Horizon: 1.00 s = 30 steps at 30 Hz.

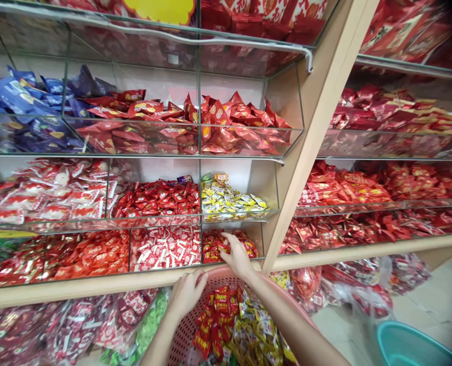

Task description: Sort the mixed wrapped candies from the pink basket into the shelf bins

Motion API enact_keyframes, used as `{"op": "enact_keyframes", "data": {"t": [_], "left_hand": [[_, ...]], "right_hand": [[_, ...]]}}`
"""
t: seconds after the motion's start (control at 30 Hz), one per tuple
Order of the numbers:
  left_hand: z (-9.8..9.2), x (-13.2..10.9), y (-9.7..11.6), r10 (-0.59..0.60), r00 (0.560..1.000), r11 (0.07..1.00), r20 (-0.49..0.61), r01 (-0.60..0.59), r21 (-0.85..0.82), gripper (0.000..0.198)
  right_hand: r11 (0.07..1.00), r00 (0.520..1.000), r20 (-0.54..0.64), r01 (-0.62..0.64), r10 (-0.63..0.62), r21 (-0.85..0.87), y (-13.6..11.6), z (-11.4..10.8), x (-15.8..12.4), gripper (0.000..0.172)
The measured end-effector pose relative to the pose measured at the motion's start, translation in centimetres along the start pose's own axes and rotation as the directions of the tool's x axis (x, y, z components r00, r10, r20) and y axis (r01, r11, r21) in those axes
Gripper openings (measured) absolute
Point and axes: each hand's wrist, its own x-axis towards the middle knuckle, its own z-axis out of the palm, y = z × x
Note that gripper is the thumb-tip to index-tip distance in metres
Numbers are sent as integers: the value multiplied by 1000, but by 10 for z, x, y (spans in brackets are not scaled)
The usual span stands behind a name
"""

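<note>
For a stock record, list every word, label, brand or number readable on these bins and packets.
Nothing can be read. The yellow sign at the top shows no legible text; print on the red packets, yellow packets and blue packets is too small or blurred.

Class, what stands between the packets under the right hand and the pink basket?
The bin's clear front wall and the wooden shelf edge separate the packets from the pink basket; the right hand reaches over both.

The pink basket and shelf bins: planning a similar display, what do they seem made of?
The pink basket looks like matte moulded plastic, judging by its punched lattice. The shelf bins look like glossy clear acrylic, possibly glass: sweets show through their walls.
</note>
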Motion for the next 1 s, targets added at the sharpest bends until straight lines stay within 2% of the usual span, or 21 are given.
{"op": "enact_keyframes", "data": {"t": [0.1, 0.23, 0.4, 0.53, 0.67, 0.8, 0.9, 1.0], "left_hand": [[-1, 0, 1, 0, 1000, 1000, 8, 1, -11, 39], [-1, 0, 2, -8, 1000, 1000, 8, 8, 0, 40], [-1, 0, 5, -36, 999, 999, 33, 35, 38, 41], [-2, 1, 9, -46, 998, 999, 40, 45, 29, 38], [-2, 2, 10, -37, 999, 999, 32, 37, 24, 37], [-2, 3, 11, -25, 999, 999, 27, 24, 25, 36], [-2, 2, 12, -44, 998, 999, 44, 42, 33, 36], [-3, 2, 12, -63, 996, 997, 63, 61, 46, 38]], "right_hand": [[946, 998, -39, -36, 51, 323, 10, -3, -14, 41], [786, 977, -2, -170, 213, 594, 17, -9, -36, 43], [644, 941, 63, -276, 333, 713, 18, -19, -53, 47], [562, 915, 195, -375, 354, 737, 16, -23, -60, 47], [558, 912, 316, -410, 261, 721, 12, -24, -67, 42], [517, 883, 434, -460, 179, 722, 4, -20, -73, 43], [590, 887, 429, -440, 170, 677, 3, -14, -76, 41], [709, 914, 372, -370, 163, 600, 10, -7, -78, 27]]}}
